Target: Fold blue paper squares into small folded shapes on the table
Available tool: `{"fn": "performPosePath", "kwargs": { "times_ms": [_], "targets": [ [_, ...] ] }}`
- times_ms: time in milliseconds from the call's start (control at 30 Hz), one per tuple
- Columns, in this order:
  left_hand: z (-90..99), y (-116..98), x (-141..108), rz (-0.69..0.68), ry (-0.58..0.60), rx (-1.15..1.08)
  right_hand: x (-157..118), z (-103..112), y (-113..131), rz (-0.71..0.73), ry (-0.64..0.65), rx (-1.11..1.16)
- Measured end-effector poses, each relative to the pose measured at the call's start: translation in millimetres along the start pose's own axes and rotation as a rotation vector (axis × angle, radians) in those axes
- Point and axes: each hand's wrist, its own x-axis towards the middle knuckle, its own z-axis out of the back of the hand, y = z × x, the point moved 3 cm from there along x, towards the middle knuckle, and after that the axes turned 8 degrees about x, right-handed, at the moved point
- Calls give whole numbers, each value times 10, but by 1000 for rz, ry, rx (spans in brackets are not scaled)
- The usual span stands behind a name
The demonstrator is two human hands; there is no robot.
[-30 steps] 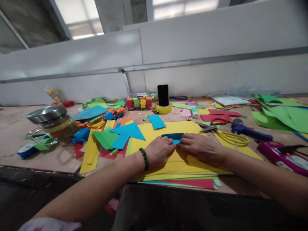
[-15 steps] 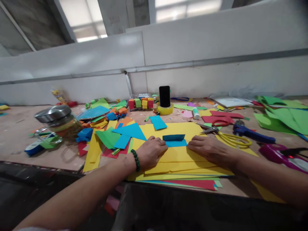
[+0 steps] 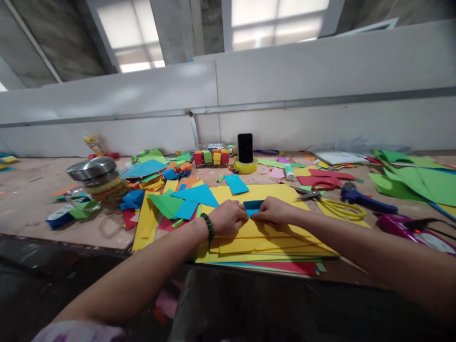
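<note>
A small blue paper strip (image 3: 253, 205), creased with its far flap standing up, lies on a stack of yellow paper sheets (image 3: 285, 192). My left hand (image 3: 228, 218), below a green bead bracelet, has its fingers curled together at the strip's left end. From the right, my right hand (image 3: 273, 212) pinches the strip at its near edge, and its fingers hide the right end. Just beyond lies a flat blue paper rectangle (image 3: 235, 184). Left of my left hand are a bigger blue paper piece (image 3: 199, 194) and a green paper piece (image 3: 166, 205).
Scissors with yellow and red handles (image 3: 342, 208), blue-handled pliers (image 3: 370, 199) and a magenta glue gun (image 3: 399, 229) lie at the right. A lidded glass jar (image 3: 103, 185) stands at the left. A phone (image 3: 245, 148) stands on a yellow tape roll (image 3: 245, 166) behind.
My right hand has moved left along the blue strip, from its right end to near my left hand, and now pinches it. The camera view has shifted slightly.
</note>
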Motion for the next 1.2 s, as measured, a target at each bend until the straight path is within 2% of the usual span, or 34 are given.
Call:
{"fn": "performPosePath", "kwargs": {
  "times_ms": [200,367,767,933,1067,1200],
  "targets": [
    [5,-33,-41,40,-54,42,148,32,79,-74,104,46],
    [29,-57,-36,31,-30,80,134,115,4,-129,118,32],
    [37,-71,-35,24,1,54,-116,353,-556,-244,35,106],
    [5,-101,-4,10,24,52,-139,332,-587,-236,12,106],
    [23,-90,-105,9,45,0,-170,333,-583,-191,-44,50],
    [25,-14,-102,165,43,-201,-196,427,-438,-71,-192,-102]
  ]
}}
